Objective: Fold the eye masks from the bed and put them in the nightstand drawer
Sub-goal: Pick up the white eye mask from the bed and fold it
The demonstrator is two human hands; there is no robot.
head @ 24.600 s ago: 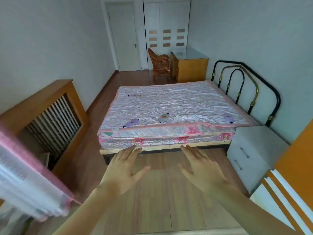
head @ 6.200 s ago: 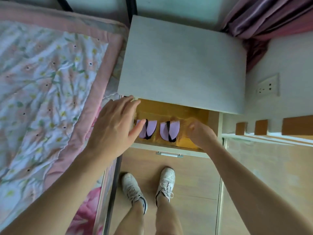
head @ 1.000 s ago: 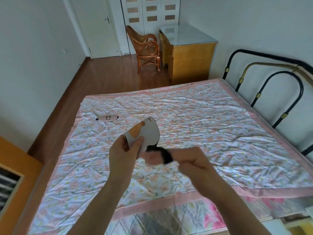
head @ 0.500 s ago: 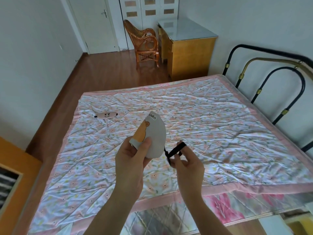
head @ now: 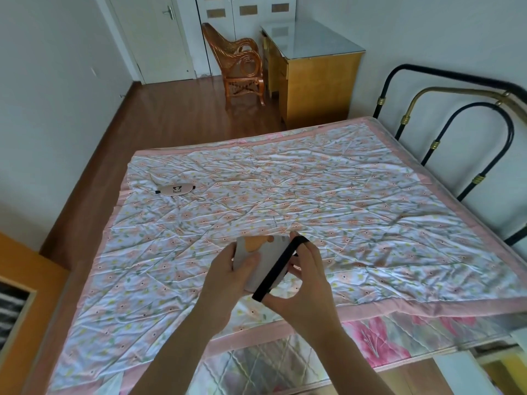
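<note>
I hold a folded grey eye mask [head: 266,259] with an orange patch above the near edge of the bed [head: 370,212]. My left hand [head: 228,277] grips its left side, thumb on top. My right hand [head: 305,283] holds its black elastic strap [head: 278,269], which runs stretched diagonally across the mask's face. A second, pale pink eye mask [head: 175,190] with a small dark print lies flat near the bed's far left corner. The white nightstand [head: 456,372] shows only as a sliver at the bottom right; its drawer is hidden.
A black and brass metal headboard [head: 456,115] runs along the right of the bed. Beyond the bed stand a wicker chair [head: 239,64] and a yellow desk [head: 313,64]. A wooden frame [head: 20,295] sits at the left edge. Wood floor lies to the left.
The mask has come down from upright to lower and flatter in my hands. My right hand has pulled the black strap from beside the mask across its front.
</note>
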